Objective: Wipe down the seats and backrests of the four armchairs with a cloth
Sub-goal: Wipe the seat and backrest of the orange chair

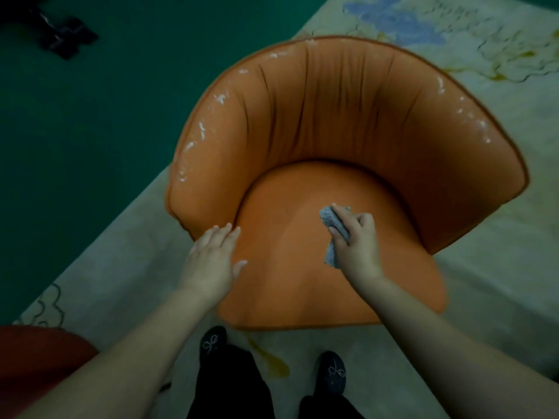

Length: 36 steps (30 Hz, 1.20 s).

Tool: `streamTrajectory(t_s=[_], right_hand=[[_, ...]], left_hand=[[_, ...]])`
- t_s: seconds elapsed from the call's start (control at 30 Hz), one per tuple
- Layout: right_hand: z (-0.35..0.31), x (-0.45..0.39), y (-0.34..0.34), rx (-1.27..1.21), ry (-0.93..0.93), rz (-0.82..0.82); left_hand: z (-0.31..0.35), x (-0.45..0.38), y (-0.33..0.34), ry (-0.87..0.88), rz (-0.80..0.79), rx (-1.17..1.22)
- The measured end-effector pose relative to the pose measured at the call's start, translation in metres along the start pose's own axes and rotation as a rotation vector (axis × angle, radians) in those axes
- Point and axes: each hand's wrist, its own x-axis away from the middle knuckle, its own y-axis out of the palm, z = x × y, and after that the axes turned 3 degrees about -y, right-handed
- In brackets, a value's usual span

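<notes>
An orange armchair (332, 122) fills the middle of the head view, with a curved pleated backrest whose top rim is worn with white flakes. Its seat cushion (287, 267) lies just in front of me. My right hand (358, 241) grips a small grey cloth (332, 225) and presses it onto the right half of the seat. My left hand (213, 258) rests flat with fingers together where the left armrest meets the seat edge, holding nothing.
The chair stands on a pale patterned rug (499, 282); dark green floor (90, 131) lies to the left. A red rounded piece of another chair (39, 355) shows at the bottom left. A black object (63, 37) lies at the top left. My feet (211, 343) stand before the seat.
</notes>
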Motion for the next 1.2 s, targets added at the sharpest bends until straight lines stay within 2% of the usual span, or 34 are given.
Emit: streamTrajectory(t_s=[0.13, 0.33, 0.53, 0.97, 1.1, 1.2], right_hand=[[-0.035, 0.000, 0.026, 0.020, 0.026, 0.026], [-0.105, 0.004, 0.072, -0.001, 0.089, 0.201], [-0.155, 0.013, 0.106, -0.030, 0.141, 0.260], [-0.185, -0.043, 0.129, -0.053, 0.152, 0.259], [-0.198, -0.061, 0.152, -0.044, 0.171, 0.305], [-0.207, -0.076, 0.175, -0.010, 0.216, 0.398]], left_hand=[[-0.032, -0.009, -0.020, 0.074, -0.027, -0.031], [-0.094, -0.030, -0.067, 0.235, -0.032, -0.076], [-0.137, -0.054, -0.114, 0.281, -0.046, -0.106], [-0.167, -0.118, -0.147, 0.256, -0.037, -0.049], [-0.189, -0.149, -0.148, 0.318, -0.094, -0.033], [-0.203, -0.182, -0.152, 0.416, -0.140, -0.027]])
